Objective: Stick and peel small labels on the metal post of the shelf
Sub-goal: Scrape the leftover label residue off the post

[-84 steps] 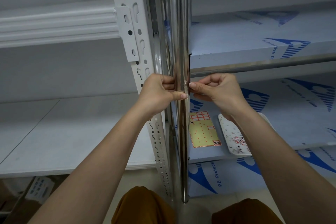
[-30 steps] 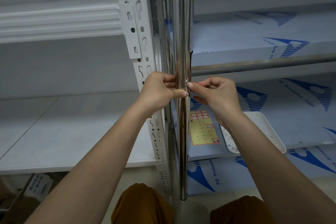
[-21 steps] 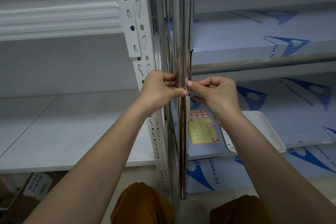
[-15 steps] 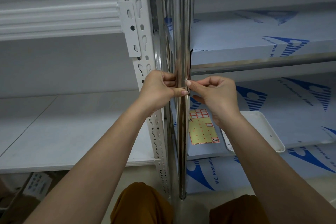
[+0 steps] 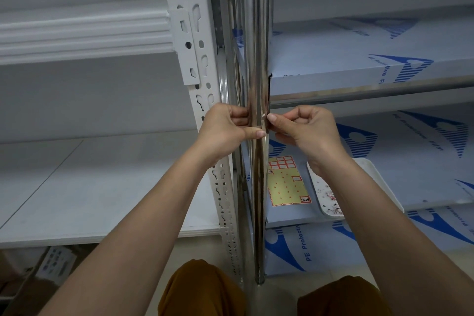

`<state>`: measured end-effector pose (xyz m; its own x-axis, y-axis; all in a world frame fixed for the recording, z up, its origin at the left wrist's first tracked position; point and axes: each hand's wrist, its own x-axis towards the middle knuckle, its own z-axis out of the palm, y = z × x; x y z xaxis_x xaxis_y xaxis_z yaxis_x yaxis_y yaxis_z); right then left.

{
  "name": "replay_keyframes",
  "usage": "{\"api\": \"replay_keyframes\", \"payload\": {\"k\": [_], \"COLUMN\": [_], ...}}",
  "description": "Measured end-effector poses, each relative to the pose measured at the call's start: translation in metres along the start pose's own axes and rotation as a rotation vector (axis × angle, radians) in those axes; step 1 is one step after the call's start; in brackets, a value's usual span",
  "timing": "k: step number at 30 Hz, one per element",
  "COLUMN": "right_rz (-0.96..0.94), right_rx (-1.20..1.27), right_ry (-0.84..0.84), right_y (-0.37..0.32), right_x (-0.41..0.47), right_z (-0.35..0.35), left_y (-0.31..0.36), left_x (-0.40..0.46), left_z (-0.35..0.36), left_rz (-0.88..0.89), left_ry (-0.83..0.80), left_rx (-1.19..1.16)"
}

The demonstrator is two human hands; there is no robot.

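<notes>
Both hands have barely shifted over the last seconds. Left hand [image 5: 225, 130] grips the shiny metal post [image 5: 256, 59], thumb across its front. Right hand [image 5: 305, 128] pinches a small label [image 5: 264, 118] at the post's right edge. Beyond, a yellow label sheet [image 5: 284, 187] and white tray [image 5: 379, 187] lie on the shelf [image 5: 423, 174].

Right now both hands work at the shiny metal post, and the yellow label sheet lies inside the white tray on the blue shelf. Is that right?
Not quite. In the head view the yellow label sheet lies flat on the blue shelf, beside the white tray, not inside it. Both the left hand and right hand do work at the shiny metal post.
</notes>
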<state>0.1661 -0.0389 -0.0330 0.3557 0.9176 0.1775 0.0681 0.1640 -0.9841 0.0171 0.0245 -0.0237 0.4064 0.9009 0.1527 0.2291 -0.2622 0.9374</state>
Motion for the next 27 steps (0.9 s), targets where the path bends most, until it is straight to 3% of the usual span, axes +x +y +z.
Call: {"api": "replay_keyframes", "payload": {"k": [27], "right_rz": [-0.129], "right_rx": [-0.157], "right_ry": [-0.055], "right_y": [-0.009], "right_x": [0.008], "right_z": [-0.002], "left_y": [0.001], "left_x": [0.0], "left_z": [0.001], "left_rz": [0.005], "left_ry": [0.003], "left_rx": [-0.003]}}
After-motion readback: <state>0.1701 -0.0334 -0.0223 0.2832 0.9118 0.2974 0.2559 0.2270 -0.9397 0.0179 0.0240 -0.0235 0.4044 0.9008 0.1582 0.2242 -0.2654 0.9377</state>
